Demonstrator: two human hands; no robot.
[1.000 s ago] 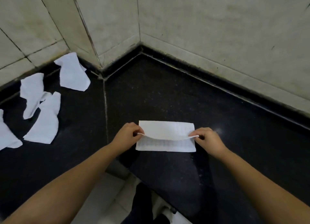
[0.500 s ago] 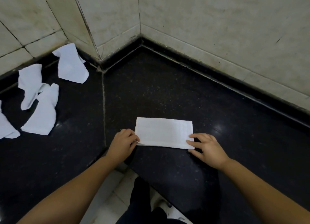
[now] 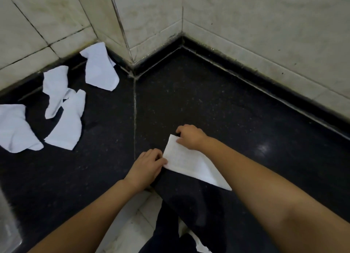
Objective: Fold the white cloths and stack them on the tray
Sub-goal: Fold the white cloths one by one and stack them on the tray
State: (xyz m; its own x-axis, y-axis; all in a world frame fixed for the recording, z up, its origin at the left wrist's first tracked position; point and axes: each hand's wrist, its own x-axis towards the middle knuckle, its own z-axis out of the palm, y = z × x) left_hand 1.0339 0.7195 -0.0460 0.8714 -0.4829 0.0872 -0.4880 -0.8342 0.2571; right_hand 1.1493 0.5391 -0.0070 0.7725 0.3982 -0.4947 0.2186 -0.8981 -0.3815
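— The right hand (image 3: 190, 137): what has it got?

— Its fingers are curled down over the far corner of the folded white cloth (image 3: 186, 163), knuckles up, and the fingertips are tucked out of sight, so I cannot tell exactly how they pinch. The forearm crosses over the right part of the cloth.

— And the left hand (image 3: 146, 164)?

— Curled as well, fingertips and thumb nipping the cloth's near left corner. Both hands have hold of the same piece.

— Where does that cloth lie?

— Flat on the black tabletop (image 3: 208, 105), close to its front edge, right where that edge makes an inward notch. It sits skewed, its long side running toward the near right, so what shows is a pale wedge with one sharp point. The fabric looks thin with a faint woven grain and crisp folded edges.

— The other cloths?

— Four loose white cloths (image 3: 65, 123) lie crumpled near the tabletop's back left edge, well apart from the hands. One (image 3: 99, 70) is against the base of the wall (image 3: 151, 15); two overlap below it; a fourth (image 3: 15, 127) reaches the left border of the view. They are soft, rumpled, irregular in outline.

— The surface itself?

— Polished dark stone, speckled, with a pale grout seam (image 3: 134, 105) running from the wall's projecting corner to the front edge. The walls are cream tiles, stained along the joints.
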